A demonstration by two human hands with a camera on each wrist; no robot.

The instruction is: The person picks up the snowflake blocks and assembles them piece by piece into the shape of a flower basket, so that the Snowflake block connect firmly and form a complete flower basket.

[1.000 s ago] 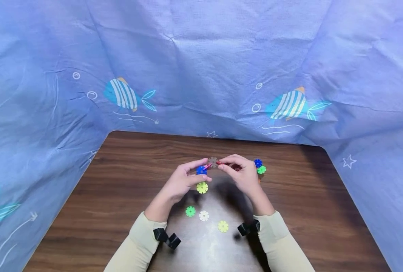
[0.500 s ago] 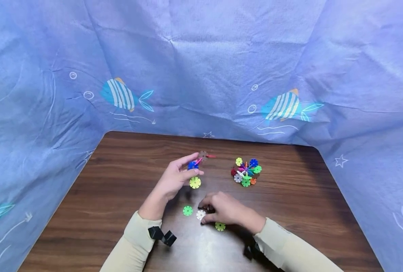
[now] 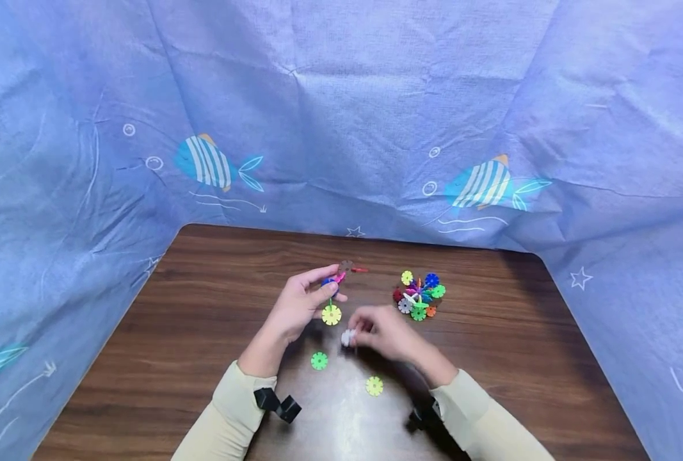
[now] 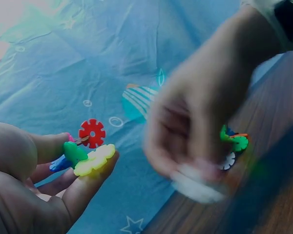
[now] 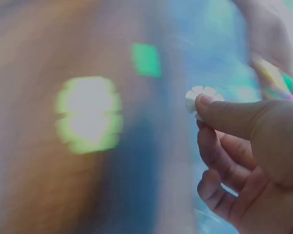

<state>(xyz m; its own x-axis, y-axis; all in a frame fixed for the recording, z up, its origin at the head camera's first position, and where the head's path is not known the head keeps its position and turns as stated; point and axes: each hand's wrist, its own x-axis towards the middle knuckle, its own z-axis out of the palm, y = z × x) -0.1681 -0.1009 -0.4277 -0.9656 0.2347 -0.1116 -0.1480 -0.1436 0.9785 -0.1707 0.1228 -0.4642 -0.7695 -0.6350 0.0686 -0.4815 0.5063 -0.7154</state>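
Observation:
My left hand (image 3: 295,304) pinches a small chain of interlocking notched plastic discs above the table. In it I see a blue disc (image 4: 61,164), a green disc (image 4: 74,153), a yellow disc (image 4: 95,161) on the near side, and a brown disc (image 3: 345,266) and a red disc (image 4: 98,126) at the far end. A bit of pink shows between the blue and brown ones. Between thumb and fingertips, my right hand (image 3: 384,333) holds a white notched disc (image 5: 191,100), to the right of and nearer than the chain, apart from it.
On the wooden table (image 3: 232,256) lie a loose green disc (image 3: 315,364) and a loose yellow disc (image 3: 370,390), nearer than the hands. A multicoloured cluster of joined discs (image 3: 418,310) stands at the back right. A blue fish-patterned cloth (image 3: 341,128) hangs behind.
My right hand left the chain's red end, came down to the white disc on the table, picked it up and lifted it towards the chain. The left hand keeps its hold, shifted slightly left.

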